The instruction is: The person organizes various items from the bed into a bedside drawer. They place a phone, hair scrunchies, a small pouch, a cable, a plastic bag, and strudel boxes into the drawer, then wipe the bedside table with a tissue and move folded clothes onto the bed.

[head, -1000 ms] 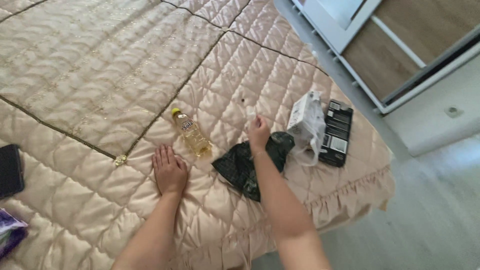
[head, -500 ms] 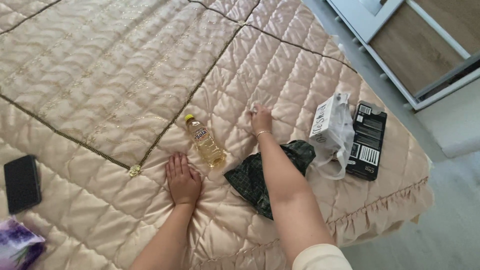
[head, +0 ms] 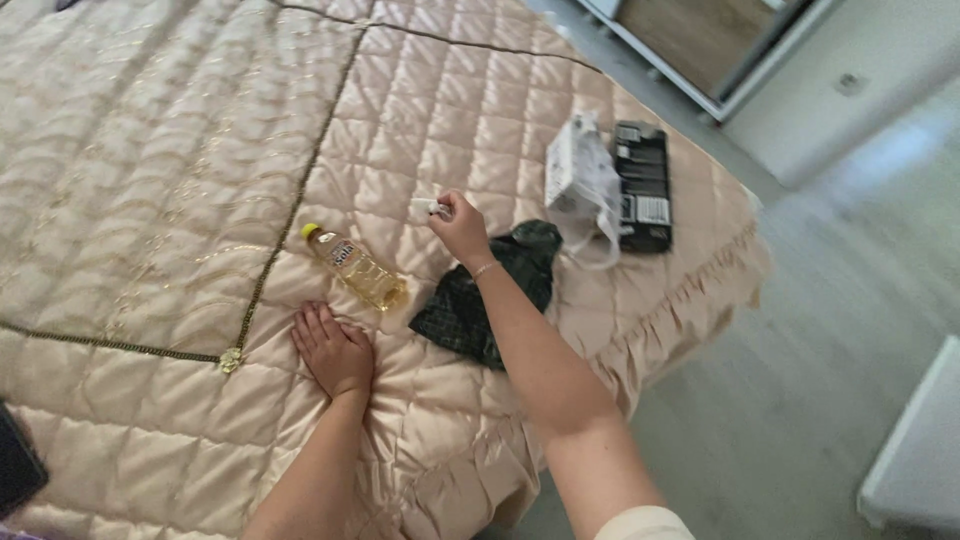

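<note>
Head view looks down on a quilted pink bedspread [head: 170, 150] near the bed's corner. Left hand [head: 333, 350] lies flat on the quilt, palm down, fingers spread a little and holding nothing; its fingertips are near the bottle [head: 355, 268]. That bottle, clear with yellow liquid and a yellow cap, lies on its side on the quilt, cap pointing up and left. Right hand [head: 460, 225] is raised just above the quilt with its fingers pinched on a small white item [head: 428, 206], too small to identify. Under the right wrist a dark green cloth [head: 480, 295] lies crumpled, just right of the bottle. Farther right sit a white box [head: 562, 165] in a clear plastic bag [head: 597, 195] and, touching it, a black box [head: 643, 185].
</note>
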